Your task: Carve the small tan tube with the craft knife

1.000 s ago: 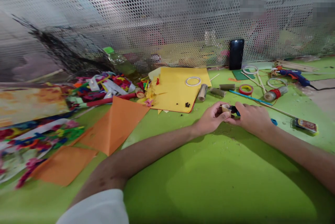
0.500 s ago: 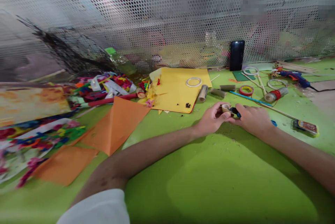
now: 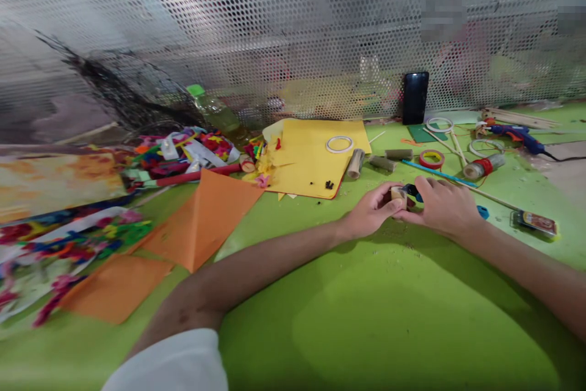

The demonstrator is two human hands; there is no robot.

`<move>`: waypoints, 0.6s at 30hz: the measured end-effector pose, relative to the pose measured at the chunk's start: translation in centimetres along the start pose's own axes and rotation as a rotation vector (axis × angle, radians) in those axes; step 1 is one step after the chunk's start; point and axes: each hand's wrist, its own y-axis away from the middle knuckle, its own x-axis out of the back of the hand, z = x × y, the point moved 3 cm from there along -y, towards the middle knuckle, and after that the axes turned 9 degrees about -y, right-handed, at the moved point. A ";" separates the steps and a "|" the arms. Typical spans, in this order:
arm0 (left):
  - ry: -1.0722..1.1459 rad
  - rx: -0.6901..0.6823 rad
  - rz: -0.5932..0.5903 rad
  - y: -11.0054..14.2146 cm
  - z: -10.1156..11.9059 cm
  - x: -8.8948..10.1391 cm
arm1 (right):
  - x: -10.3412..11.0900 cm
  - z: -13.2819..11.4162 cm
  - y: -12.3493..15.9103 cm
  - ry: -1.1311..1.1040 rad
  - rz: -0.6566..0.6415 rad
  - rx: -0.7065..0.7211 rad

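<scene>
Over the green table, my left hand (image 3: 372,211) pinches a small hollow pale tube piece (image 3: 398,196) between thumb and fingers. Pressed close on its right, my right hand (image 3: 442,205) is closed round a blue-and-black craft knife (image 3: 414,191). The knife's front end lies at the rim of the tube piece; its blade is hard to make out. A blue end (image 3: 483,212) shows beyond my right wrist. Behind my hands lie several grey-brown tubes, among them an upright-leaning tube (image 3: 356,163) and a lying one (image 3: 382,163).
Yellow card (image 3: 311,153) and orange paper (image 3: 215,214) lie to the left, near a pile of coloured scraps (image 3: 183,150). Red tape (image 3: 431,160), a blue stick (image 3: 437,172), a phone (image 3: 415,98) and a glue gun (image 3: 517,135) stand or lie behind. Perforated metal closes the back.
The tube piece has tipped, so its opening now faces more upward and its side shows. The knife's front end has risen to its rim, and my right fingers have lifted slightly.
</scene>
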 end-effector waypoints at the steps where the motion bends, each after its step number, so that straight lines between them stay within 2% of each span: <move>1: -0.011 0.006 0.009 0.0 0.0 0.0 | 0.0 -0.1 0.0 0.004 0.002 -0.001; 18: -0.104 -0.007 0.080 -0.1 0.1 0.0 | -0.6 -0.2 -0.2 -0.004 -0.152 -0.014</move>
